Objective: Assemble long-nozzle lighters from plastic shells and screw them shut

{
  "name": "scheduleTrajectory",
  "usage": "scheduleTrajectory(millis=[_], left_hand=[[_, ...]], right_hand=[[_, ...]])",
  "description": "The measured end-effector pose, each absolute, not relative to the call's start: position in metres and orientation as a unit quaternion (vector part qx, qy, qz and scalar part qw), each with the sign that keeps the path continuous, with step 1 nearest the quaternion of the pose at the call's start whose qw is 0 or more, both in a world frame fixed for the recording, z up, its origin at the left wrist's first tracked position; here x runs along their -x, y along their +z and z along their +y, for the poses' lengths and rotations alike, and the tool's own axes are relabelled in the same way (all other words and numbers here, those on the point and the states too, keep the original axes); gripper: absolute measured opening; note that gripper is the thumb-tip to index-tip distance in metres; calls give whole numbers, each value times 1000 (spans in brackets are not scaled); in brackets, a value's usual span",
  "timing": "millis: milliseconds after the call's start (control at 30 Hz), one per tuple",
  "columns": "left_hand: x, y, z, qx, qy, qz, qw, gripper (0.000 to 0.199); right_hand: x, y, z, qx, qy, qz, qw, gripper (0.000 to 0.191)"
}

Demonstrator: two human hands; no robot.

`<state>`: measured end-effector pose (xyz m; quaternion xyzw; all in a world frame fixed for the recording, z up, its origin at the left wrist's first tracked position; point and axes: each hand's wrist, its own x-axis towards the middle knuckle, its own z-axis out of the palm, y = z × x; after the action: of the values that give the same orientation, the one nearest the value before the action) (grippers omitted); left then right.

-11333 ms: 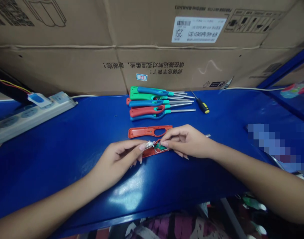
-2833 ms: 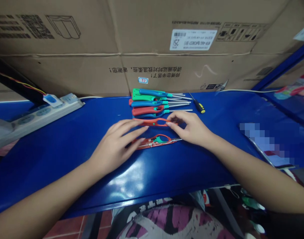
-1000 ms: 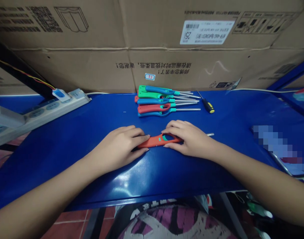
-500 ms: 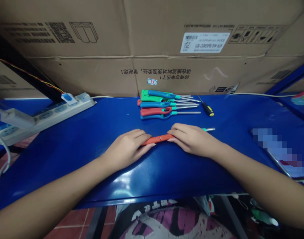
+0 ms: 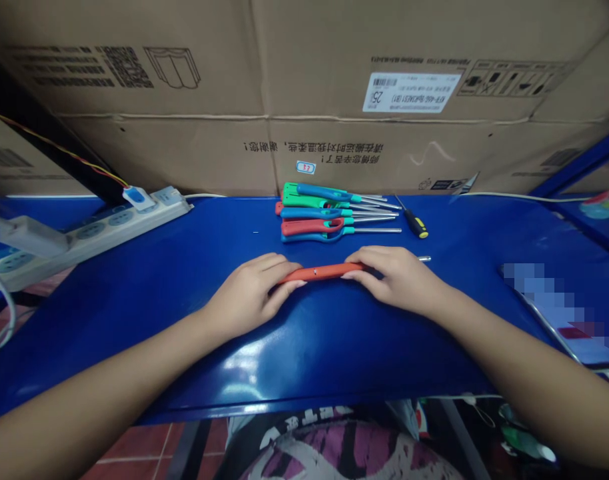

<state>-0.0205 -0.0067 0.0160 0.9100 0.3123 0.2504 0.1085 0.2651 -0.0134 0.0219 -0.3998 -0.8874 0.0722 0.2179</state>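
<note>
An orange-red long-nosed lighter point(image 5: 324, 271) lies sideways between my two hands, just above or on the blue tabletop; which of these I cannot tell. My left hand point(image 5: 257, 287) pinches its left end between thumb and fingers. The right end is gripped by my right hand point(image 5: 394, 277), which hides the trigger part. The metal tip pokes out beyond my right knuckles. Behind my hands lies a pile of similar lighters point(image 5: 312, 228) in red, blue and green, their metal nozzles pointing right.
A black and yellow screwdriver point(image 5: 416, 223) lies right of the pile. On the left is a white power strip point(image 5: 104, 227) with plugs and cords. A phone point(image 5: 559, 320) rests at the right. A cardboard box point(image 5: 194, 157) stands along the back of the blue table point(image 5: 334, 360).
My right hand has shifted slightly right along the lighter and my left hand slightly left, so more of the orange-red handle shows. Less of the nozzle end is visible.
</note>
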Motion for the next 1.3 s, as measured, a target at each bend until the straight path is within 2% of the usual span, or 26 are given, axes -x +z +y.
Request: scheduleTrajectory(millis=[100, 200, 300, 500, 700, 900, 1033, 1133, 1300], left_hand=[[21, 15, -9, -899, 279, 320, 106, 34], [19, 16, -12, -919, 230, 310, 74, 47], [17, 18, -16, -943, 176, 278, 41, 43], [18, 15, -19, -944, 198, 262, 44, 42], [13, 15, -25, -935, 187, 277, 115, 36], [15, 16, -21, -938, 181, 284, 86, 42], [22, 17, -10, -933, 182, 296, 91, 42], [26, 15, -3, -924, 195, 303, 132, 43], [26, 11, -4, -915, 238, 295, 141, 42]], right_hand=[[-261, 25, -18, 443, 70, -872, 195, 21], [-254, 29, -23, 449, 63, -883, 124, 28], [-250, 32, -24, 406, 67, -909, 71, 34], [-250, 29, -27, 289, 80, -947, 117, 43], [-245, 22, -31, 289, 44, -936, 198, 33], [-249, 30, -28, 306, 79, -939, 135, 34], [-265, 35, -16, 337, 35, -935, 107, 36], [-275, 34, -8, 337, 9, -933, 126, 27], [-271, 30, -8, 320, -48, -931, 167, 29]])
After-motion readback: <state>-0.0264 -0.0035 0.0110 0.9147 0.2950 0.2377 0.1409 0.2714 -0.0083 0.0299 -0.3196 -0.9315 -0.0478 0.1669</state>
